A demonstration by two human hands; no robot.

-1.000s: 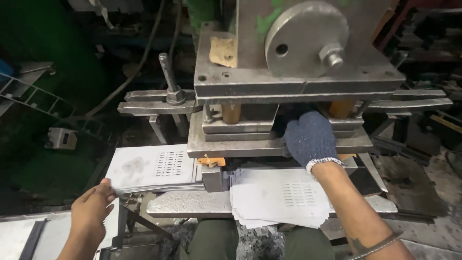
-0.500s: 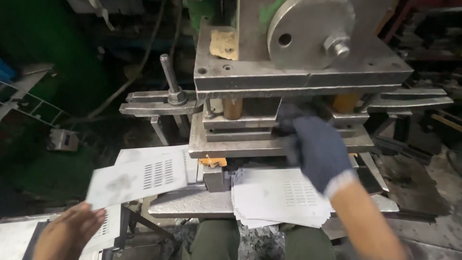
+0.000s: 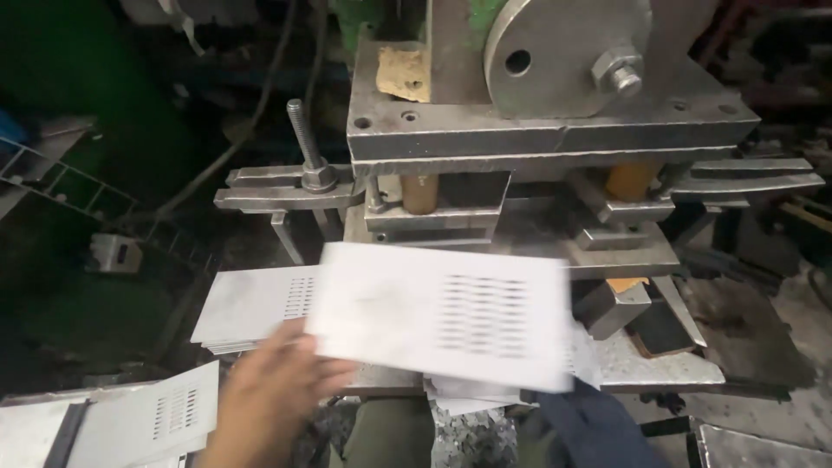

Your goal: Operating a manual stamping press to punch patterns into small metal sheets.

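Observation:
My bare left hand (image 3: 277, 394) grips the lower left edge of a pale slotted metal sheet (image 3: 442, 312). The sheet is blurred and hangs flat in front of the press die (image 3: 433, 217). My right hand (image 3: 598, 425) wears a dark blue glove. It sits low at the frame's bottom edge, just under the sheet's right corner. Its fingers are hidden, so whether it grips the sheet is unclear.
A heavy steel press (image 3: 555, 130) with a round disc and large nut fills the top. A stack of slotted sheets (image 3: 251, 308) lies at the left of the press bed, and more sheets (image 3: 147, 416) lie at lower left. A threaded bolt clamp (image 3: 308, 156) stands left of the die.
My left hand has carried a slotted sheet from the left stack rightward to the front of the die. My gloved right hand has drawn back from the die to the bottom edge.

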